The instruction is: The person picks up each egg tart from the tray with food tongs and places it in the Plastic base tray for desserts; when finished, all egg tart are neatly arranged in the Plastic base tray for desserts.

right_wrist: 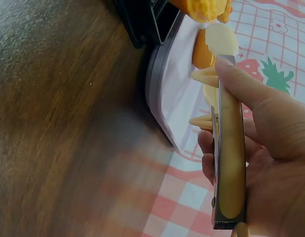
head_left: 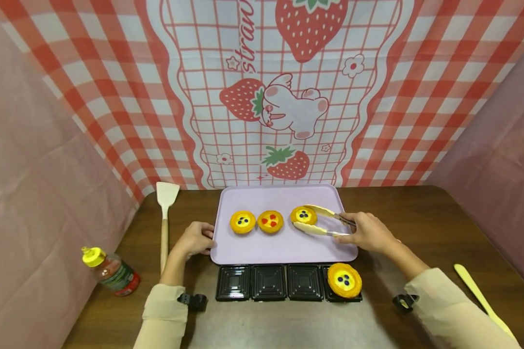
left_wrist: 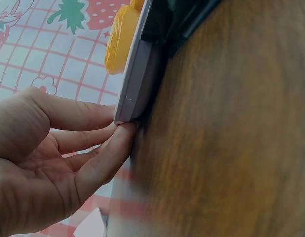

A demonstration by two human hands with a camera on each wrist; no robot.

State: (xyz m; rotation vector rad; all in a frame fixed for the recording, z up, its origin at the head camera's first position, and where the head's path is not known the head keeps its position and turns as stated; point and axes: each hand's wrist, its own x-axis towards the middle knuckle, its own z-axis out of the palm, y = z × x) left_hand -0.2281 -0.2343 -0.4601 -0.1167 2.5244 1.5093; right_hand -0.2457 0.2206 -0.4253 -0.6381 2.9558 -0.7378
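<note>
A lilac tray [head_left: 275,249] holds three tarts in a row. My left hand [head_left: 195,238] is at its left edge; in the left wrist view, thumb and fingers pinch the tray rim [left_wrist: 128,101]. My right hand [head_left: 368,231] holds tongs [head_left: 312,229] with cream-coloured tips and metal handles. The tong tips stand on either side of the right-hand blueberry tart [head_left: 303,214], which rests on the tray. Left of it are a tart with red fruit pieces [head_left: 270,222] and another blueberry tart [head_left: 242,222]. How firmly the tips touch the tart is unclear.
Several black square containers [head_left: 268,283] line the tray's front; the rightmost bears a larger blueberry tart [head_left: 344,280]. A white spatula [head_left: 167,195] and a yellow-capped sauce bottle [head_left: 113,272] are at left. A pale yellow utensil [head_left: 480,298] lies at right. A strawberry-print cloth [head_left: 262,145] hangs behind.
</note>
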